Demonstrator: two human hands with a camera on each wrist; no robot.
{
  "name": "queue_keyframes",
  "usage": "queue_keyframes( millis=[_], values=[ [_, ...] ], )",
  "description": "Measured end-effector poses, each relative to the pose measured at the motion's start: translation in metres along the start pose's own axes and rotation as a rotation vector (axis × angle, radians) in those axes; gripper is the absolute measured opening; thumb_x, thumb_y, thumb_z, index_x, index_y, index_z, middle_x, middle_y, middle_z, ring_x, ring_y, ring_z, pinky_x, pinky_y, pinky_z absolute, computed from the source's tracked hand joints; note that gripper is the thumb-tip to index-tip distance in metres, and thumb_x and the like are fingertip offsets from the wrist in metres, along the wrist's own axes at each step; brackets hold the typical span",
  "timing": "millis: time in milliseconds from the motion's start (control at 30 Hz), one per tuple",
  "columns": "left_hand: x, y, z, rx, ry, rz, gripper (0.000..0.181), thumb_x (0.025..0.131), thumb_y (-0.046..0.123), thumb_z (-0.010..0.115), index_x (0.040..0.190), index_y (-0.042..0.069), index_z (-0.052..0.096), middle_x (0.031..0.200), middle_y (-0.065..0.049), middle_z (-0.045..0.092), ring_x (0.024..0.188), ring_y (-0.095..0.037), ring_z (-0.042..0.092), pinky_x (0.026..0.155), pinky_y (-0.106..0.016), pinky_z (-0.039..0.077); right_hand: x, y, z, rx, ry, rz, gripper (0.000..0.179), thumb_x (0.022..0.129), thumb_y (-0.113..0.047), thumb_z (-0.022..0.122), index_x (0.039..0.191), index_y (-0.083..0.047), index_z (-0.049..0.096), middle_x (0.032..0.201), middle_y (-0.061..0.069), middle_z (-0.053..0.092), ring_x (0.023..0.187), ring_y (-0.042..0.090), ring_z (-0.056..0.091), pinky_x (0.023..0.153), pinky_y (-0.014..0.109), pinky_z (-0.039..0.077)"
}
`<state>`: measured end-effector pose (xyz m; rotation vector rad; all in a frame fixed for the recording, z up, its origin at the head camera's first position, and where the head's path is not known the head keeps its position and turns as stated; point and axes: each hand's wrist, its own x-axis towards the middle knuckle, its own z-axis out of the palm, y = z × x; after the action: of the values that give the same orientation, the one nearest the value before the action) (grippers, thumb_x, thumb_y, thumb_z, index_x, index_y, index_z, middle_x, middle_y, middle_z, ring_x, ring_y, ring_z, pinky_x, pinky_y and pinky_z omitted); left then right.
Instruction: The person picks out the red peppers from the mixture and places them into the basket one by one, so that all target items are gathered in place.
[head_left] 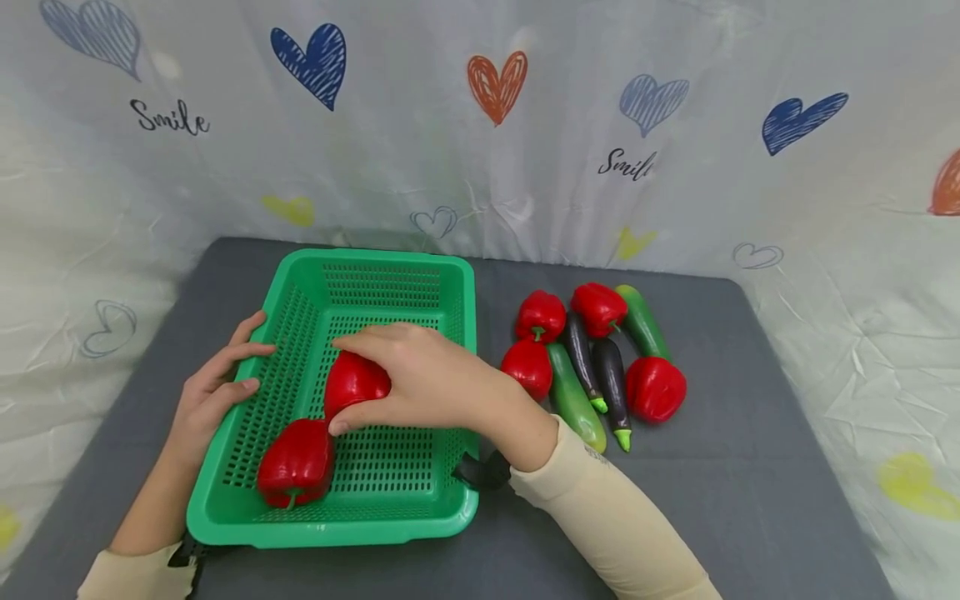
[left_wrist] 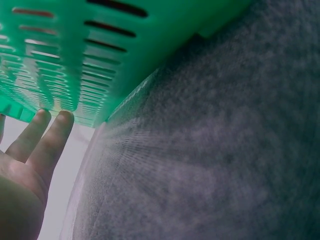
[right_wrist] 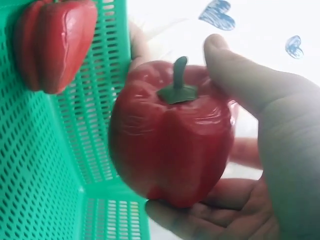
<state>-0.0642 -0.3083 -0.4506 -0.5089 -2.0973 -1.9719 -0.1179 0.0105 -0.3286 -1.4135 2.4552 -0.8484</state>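
Observation:
My right hand [head_left: 408, 375] grips a red bell pepper [head_left: 354, 385] over the green basket [head_left: 468, 333]. Its green stem shows in the right wrist view, where thumb and fingers wrap round the held pepper [right_wrist: 172, 135]. A second red bell pepper [head_left: 297, 463] lies in the basket's near left corner, stem toward the near side. On the basket's left side rests my left hand [head_left: 213, 387], its fingers extended against the rim. In the left wrist view two fingertips of the left hand [left_wrist: 37, 155] touch the slotted outer wall [left_wrist: 100, 70].
Right of the basket lies a cluster on the grey tabletop [head_left: 720, 483]: several red bell peppers [head_left: 656, 390], two eggplants [head_left: 611, 383] and two green zucchini-like vegetables [head_left: 576, 404]. A white curtain [head_left: 555, 108] printed with hearts hangs behind the table.

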Motion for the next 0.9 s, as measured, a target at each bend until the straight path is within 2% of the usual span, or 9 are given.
queue_keyframes(
  millis=[100, 167, 333, 633, 900],
  values=[
    [0.001, 0.000, 0.000, -0.005, -0.005, 0.018, 0.038, 0.099, -0.018, 0.043, 0.133, -0.019, 0.061, 0.175, -0.010, 0.038, 0.165, -0.017, 0.026, 0.117, -0.023, 0.031, 0.002, -0.001, 0.003, 0.009, -0.025, 0.056, 0.091, 0.090, -0.066, 0.082, 0.160, -0.015, 0.055, 0.143, -0.004, 0.065, 0.126, 0.009, 0.058, 0.092, 0.018, 0.054],
    [0.001, 0.001, -0.001, 0.006, 0.005, -0.002, 0.038, 0.099, -0.017, 0.043, 0.133, -0.019, 0.061, 0.175, -0.008, 0.039, 0.165, -0.017, 0.026, 0.118, -0.023, 0.030, 0.004, -0.002, 0.005, 0.003, -0.046, 0.086, 0.095, 0.089, -0.067, 0.082, 0.162, -0.015, 0.053, 0.144, -0.003, 0.064, 0.129, 0.011, 0.057, 0.093, 0.019, 0.054],
    [0.000, -0.002, -0.003, 0.005, 0.001, -0.007, 0.038, 0.099, -0.017, 0.044, 0.133, -0.020, 0.059, 0.176, -0.009, 0.038, 0.165, -0.018, 0.025, 0.119, -0.023, 0.029, 0.007, -0.004, 0.011, -0.035, -0.087, 0.116, 0.100, 0.087, -0.067, 0.083, 0.163, -0.012, 0.050, 0.150, 0.000, 0.060, 0.134, 0.014, 0.054, 0.093, 0.021, 0.056],
    [-0.001, -0.003, -0.003, 0.004, 0.000, -0.041, 0.038, 0.100, -0.017, 0.046, 0.135, -0.021, 0.057, 0.177, -0.012, 0.033, 0.166, -0.018, 0.023, 0.120, -0.024, 0.029, 0.008, -0.002, 0.025, -0.091, -0.150, 0.140, 0.099, 0.085, -0.064, 0.086, 0.161, -0.010, 0.052, 0.139, -0.001, 0.058, 0.119, 0.009, 0.052, 0.083, 0.016, 0.054],
    [-0.001, -0.001, 0.000, -0.002, 0.019, -0.050, 0.038, 0.099, -0.017, 0.045, 0.134, -0.021, 0.058, 0.176, -0.013, 0.035, 0.165, -0.019, 0.024, 0.120, -0.025, 0.029, 0.006, 0.001, 0.035, -0.128, -0.209, 0.160, 0.098, 0.084, -0.066, 0.086, 0.159, -0.012, 0.055, 0.132, -0.005, 0.058, 0.116, 0.007, 0.051, 0.080, 0.017, 0.053]
  ],
)
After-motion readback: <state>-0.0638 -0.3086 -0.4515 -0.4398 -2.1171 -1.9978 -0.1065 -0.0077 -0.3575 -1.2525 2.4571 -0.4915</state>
